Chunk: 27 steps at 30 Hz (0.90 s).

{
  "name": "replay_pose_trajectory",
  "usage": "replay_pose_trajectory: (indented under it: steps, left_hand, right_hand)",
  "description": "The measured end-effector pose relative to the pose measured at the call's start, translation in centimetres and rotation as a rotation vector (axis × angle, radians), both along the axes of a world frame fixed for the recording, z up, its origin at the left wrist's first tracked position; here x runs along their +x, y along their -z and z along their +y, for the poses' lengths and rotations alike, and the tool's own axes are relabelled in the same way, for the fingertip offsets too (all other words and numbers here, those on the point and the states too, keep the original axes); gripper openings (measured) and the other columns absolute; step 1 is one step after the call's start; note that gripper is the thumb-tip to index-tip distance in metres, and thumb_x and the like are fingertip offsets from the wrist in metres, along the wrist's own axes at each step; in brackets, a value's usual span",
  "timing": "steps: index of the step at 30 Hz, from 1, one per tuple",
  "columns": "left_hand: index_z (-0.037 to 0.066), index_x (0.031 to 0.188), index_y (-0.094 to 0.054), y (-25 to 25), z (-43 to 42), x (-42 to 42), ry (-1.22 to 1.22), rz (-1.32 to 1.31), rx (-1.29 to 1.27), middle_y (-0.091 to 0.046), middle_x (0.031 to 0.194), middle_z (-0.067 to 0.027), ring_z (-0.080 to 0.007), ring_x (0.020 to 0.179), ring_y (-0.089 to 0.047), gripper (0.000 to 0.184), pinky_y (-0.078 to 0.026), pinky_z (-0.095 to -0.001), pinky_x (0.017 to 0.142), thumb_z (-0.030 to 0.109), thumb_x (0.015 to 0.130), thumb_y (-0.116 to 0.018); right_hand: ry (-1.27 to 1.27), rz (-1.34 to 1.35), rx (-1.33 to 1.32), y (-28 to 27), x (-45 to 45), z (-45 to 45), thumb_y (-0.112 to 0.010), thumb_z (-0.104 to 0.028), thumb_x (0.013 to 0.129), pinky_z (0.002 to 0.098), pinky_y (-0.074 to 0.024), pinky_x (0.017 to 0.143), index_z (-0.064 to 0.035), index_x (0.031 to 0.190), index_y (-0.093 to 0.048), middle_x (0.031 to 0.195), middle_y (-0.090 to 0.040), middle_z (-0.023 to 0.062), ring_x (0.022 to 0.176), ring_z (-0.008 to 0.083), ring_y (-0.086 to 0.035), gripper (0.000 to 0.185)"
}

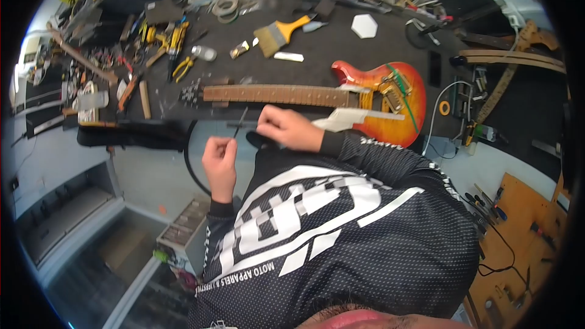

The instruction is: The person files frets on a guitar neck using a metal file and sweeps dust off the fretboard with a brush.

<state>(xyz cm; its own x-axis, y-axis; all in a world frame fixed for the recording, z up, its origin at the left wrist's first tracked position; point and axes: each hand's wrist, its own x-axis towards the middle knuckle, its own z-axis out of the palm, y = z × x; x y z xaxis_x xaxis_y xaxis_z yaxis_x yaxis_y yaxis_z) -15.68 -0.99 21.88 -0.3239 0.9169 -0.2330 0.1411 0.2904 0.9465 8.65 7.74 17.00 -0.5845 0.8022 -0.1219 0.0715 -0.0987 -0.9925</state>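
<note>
My left hand [219, 161] is closed in a pinch around a thin dark rod-like tool [242, 119], its tip pointing up toward the bench edge. Too little of the tool shows to name its kind. My right hand [289, 128] is curled closed just to the right of it, in front of the guitar neck; whatever its fingers may hold is hidden. An electric guitar with a red-orange sunburst body [365, 125] lies face up along the bench's near edge. Its fretted neck [274, 94] runs left to the headstock [191, 93]. Green tape [399, 79] crosses the body near the pickups.
Behind the guitar lie a wide paintbrush [272, 39], yellow-handled pliers [182, 70], a yellow drill [177, 39] and a white hexagonal piece [364, 25]. A tape roll [225, 7] sits farther back. Wooden neck pieces [512, 58] rest at the right.
</note>
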Motion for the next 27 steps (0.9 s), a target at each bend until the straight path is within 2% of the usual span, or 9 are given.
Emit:
replay_pose_trajectory:
  steps: [3,5,6,11,16,20,23,25,27]
  left_hand:
    - [0.001,0.105,-0.065,0.0,0.4,0.0,-0.047,0.004,0.003,-0.062,0.087,0.0029,-0.0019,0.073,-0.052,0.011,-0.038,-0.0212,0.062,0.003,0.109,-0.074]
    - [0.004,0.106,-0.062,-0.3,1.1,-0.3,-0.282,-0.355,0.062,-0.053,0.08,0.0046,-0.0029,0.064,-0.043,0.011,-0.033,-0.0241,0.056,0.005,0.111,-0.071]
    - [0.006,0.107,-0.059,-0.6,1.4,-0.7,-0.302,-0.406,0.084,-0.046,0.076,0.0048,-0.0047,0.06,-0.036,0.01,-0.029,-0.0261,0.052,0.008,0.113,-0.067]
    - [0.007,0.107,-0.059,-0.7,2.0,-0.6,-0.204,-0.356,-0.002,-0.046,0.074,0.005,-0.0037,0.058,-0.036,0.011,-0.027,-0.0248,0.051,0.011,0.114,-0.067]
    - [0.007,0.107,-0.059,-0.1,1.6,0.7,-0.153,-0.372,-0.045,-0.046,0.073,0.0049,-0.0043,0.056,-0.037,0.011,-0.028,-0.0245,0.05,0.012,0.114,-0.067]
    - [0.005,0.113,-0.062,-0.6,1.2,0.1,-0.22,-0.435,0.03,-0.047,0.073,0.005,-0.0039,0.056,-0.036,0.006,-0.027,-0.0244,0.05,0.011,0.115,-0.063]
    - [0.003,0.12,-0.063,-1.2,1.0,-0.7,-0.219,-0.5,0.016,-0.046,0.073,0.0043,-0.0051,0.055,-0.037,0.013,-0.028,-0.0248,0.05,0.015,0.117,-0.059]
    - [0.002,0.123,-0.064,-1.1,0.8,-0.7,-0.233,-0.553,-0.017,-0.046,0.073,0.0037,-0.0054,0.056,-0.037,0.018,-0.028,-0.0251,0.05,0.017,0.117,-0.058]
    - [0.001,0.124,-0.064,-0.7,0.6,-0.5,-0.242,-0.602,-0.046,-0.046,0.073,0.0033,-0.0057,0.056,-0.037,0.02,-0.029,-0.0254,0.051,0.019,0.118,-0.056]
  right_hand:
    - [-0.03,-0.014,-0.006,-0.5,0.4,0.5,-0.069,-0.032,0.112,0.0433,-0.0581,0.081,-0.0047,0.112,-0.067,0.095,-0.078,0.0145,0.088,0.0317,-0.077,0.027]
    - [-0.014,-0.088,0.023,-1.0,1.0,0.9,-0.069,-0.033,0.113,0.0444,-0.0573,0.079,-0.0054,0.111,-0.067,0.095,-0.078,0.0145,0.088,0.0335,-0.076,0.028]
    - [-0.02,-0.097,0.03,-0.8,1.2,0.8,-0.068,-0.033,0.113,0.0448,-0.0572,0.079,-0.0056,0.111,-0.067,0.095,-0.078,0.0142,0.088,0.0334,-0.076,0.028]
    - [-0.071,-0.099,0.048,-1.3,1.3,0.9,-0.066,-0.032,0.114,0.0456,-0.0569,0.083,-0.0033,0.116,-0.066,0.1,-0.077,0.0151,0.091,0.0327,-0.075,0.029]
    - [-0.054,-0.125,0.138,-1.1,1.3,2.1,-0.066,-0.029,0.113,0.05,-0.0572,0.089,-0.0051,0.12,-0.066,0.106,-0.078,0.0175,0.101,0.0388,-0.075,0.025]
    - [0.079,-0.297,0.354,3.2,2.8,5.0,-0.066,-0.022,0.109,0.0527,-0.058,0.093,-0.0077,0.122,-0.067,0.115,-0.077,0.0185,0.109,0.0432,-0.074,0.019]
    - [0.171,-0.477,0.47,7.5,5.0,8.6,-0.064,-0.016,0.106,0.0536,-0.058,0.097,-0.0067,0.122,-0.07,0.118,-0.077,0.0199,0.114,0.0437,-0.073,0.019]
    - [0.183,-0.635,0.441,9.6,6.3,10.6,-0.063,-0.012,0.105,0.0546,-0.058,0.098,-0.0056,0.123,-0.071,0.118,-0.077,0.0203,0.115,0.0441,-0.073,0.021]
    - [0.184,-0.642,0.431,11.4,7.1,12.0,-0.062,-0.006,0.104,0.0549,-0.0576,0.099,-0.0041,0.128,-0.069,0.123,-0.075,0.0212,0.117,0.0449,-0.072,0.026]
